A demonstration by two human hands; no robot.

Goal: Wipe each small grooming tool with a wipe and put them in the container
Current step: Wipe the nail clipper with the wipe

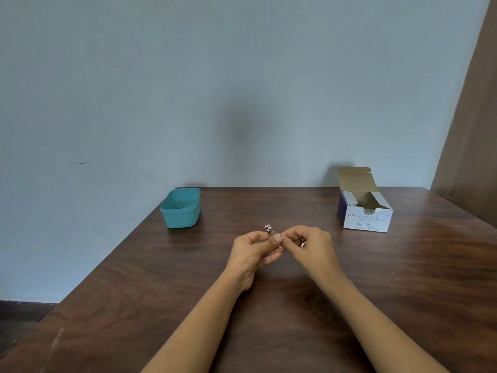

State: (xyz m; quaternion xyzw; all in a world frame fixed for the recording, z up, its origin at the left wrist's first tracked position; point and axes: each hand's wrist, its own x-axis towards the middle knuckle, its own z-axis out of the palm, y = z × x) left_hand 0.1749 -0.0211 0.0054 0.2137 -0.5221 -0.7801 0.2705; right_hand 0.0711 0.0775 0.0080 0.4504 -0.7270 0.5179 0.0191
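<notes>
Half-hidden tool (269, 229), perhaps metal clippers

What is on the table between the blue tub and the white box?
Nothing rests there in the head view: bare table runs from the teal tub to the swab box. Both hands work nearer the camera.

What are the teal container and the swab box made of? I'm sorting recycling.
Teal container: looks like moulded plastic, matte, with one even colour and rounded corners. Alcohol swab box: thin cardboard, printed white and purple outside, bare brown inside on its raised flap.
</notes>
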